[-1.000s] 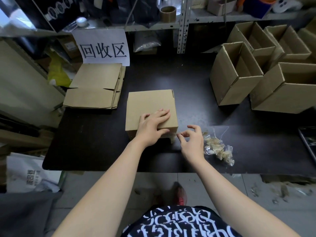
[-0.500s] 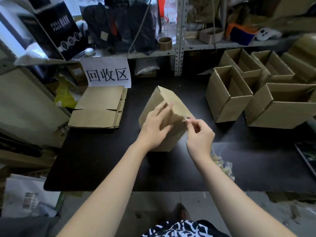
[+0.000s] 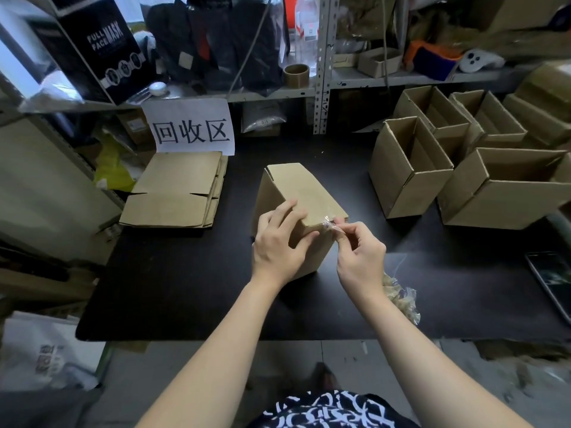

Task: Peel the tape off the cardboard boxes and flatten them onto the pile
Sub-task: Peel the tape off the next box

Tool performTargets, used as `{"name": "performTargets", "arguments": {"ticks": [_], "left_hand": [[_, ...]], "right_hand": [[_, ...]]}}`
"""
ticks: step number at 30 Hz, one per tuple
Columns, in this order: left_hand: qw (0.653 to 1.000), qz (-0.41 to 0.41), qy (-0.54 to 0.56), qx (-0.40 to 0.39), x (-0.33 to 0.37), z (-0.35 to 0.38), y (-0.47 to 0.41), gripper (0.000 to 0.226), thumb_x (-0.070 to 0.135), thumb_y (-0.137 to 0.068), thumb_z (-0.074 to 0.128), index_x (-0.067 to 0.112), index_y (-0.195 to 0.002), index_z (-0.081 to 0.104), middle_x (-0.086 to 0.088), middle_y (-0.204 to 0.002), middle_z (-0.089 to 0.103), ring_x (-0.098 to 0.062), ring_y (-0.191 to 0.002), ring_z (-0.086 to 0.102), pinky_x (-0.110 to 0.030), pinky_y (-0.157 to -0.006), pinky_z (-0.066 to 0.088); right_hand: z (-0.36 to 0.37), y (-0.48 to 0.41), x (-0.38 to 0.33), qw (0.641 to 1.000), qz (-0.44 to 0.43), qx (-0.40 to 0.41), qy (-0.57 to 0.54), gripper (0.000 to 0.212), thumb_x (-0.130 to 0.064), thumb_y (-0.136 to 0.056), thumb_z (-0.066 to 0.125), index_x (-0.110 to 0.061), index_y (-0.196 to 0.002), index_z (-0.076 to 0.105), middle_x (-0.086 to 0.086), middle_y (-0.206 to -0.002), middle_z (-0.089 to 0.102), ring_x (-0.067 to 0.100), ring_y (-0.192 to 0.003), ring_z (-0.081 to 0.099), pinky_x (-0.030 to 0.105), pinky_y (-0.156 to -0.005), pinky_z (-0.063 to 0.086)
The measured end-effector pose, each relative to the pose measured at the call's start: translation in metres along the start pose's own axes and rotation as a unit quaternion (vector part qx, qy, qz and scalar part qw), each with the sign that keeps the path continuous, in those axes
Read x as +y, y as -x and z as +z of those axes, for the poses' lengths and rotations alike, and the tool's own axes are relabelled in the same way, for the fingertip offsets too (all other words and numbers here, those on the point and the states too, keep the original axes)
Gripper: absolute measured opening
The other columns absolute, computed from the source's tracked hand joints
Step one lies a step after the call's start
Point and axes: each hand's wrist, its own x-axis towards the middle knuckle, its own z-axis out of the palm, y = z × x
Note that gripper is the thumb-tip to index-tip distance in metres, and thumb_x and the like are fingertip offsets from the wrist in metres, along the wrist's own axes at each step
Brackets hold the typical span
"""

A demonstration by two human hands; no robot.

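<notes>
Pinching the clear tape (image 3: 330, 224) end, the right hand (image 3: 360, 257) peels at the near corner of the box (image 3: 304, 193), which the left hand (image 3: 279, 242) clasps tilted for access; the flattened pile (image 3: 176, 193) waits far left.

The person wears a black top (image 3: 327, 410) printed all over with loose white scrawled lettering, seen at the near edge. Both forearms are uncovered up to the left hand (image 3: 278, 245) and right hand (image 3: 361, 257). A dark shoe tip (image 3: 323, 376) shows on the floor.
</notes>
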Motion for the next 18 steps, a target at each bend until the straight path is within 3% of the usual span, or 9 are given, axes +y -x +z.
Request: {"name": "performTargets", "arguments": {"ticks": [7, 12, 16, 18], "left_hand": [[0.997, -0.013, 0.074, 0.025, -0.014, -0.003, 0.018, 0.035, 0.037, -0.086, 0.078, 0.027, -0.117, 0.066, 0.013, -0.145, 0.052, -0.025, -0.119, 0.05, -0.045, -0.09, 0.056], [0.998, -0.028, 0.03, 0.037, -0.012, -0.003, 0.027, 0.032, 0.043, -0.085, 0.077, 0.028, -0.111, 0.066, 0.01, -0.138, 0.054, -0.022, -0.116, 0.049, -0.044, -0.073, 0.058], [0.996, 0.011, -0.059, 0.062, -0.018, -0.004, 0.032, 0.034, 0.051, -0.08, 0.078, 0.026, -0.102, 0.07, 0.002, -0.126, 0.06, -0.024, -0.114, 0.051, -0.047, -0.096, 0.042], [0.993, 0.035, -0.092, 0.064, -0.018, -0.006, 0.031, 0.035, 0.052, -0.077, 0.081, 0.026, -0.1, 0.073, 0.001, -0.121, 0.062, -0.025, -0.117, 0.052, -0.046, -0.1, 0.035]], "right_hand": [[0.009, 0.014, -0.007, 0.997, 0.054, 0.0, -0.058, 0.007, -0.008, -0.098, 0.066, -0.007, -0.092, 0.069, -0.003, -0.11, 0.076, 0.001, -0.108, 0.069, 0.027, -0.091, 0.056], [0.025, 0.021, -0.019, 0.972, 0.147, 0.058, -0.172, 0.012, -0.003, -0.099, 0.061, -0.003, -0.088, 0.064, -0.004, -0.108, 0.075, 0.003, -0.113, 0.067, 0.024, -0.098, 0.053], [0.019, 0.022, -0.018, 0.978, 0.131, 0.035, -0.156, 0.011, -0.008, -0.098, 0.065, -0.009, -0.088, 0.068, -0.008, -0.109, 0.076, 0.002, -0.111, 0.067, 0.023, -0.099, 0.051], [0.014, 0.021, -0.018, 0.978, 0.134, 0.035, -0.158, 0.007, -0.007, -0.097, 0.066, -0.012, -0.097, 0.07, -0.009, -0.11, 0.075, 0.001, -0.11, 0.067, 0.025, -0.1, 0.053]]}}
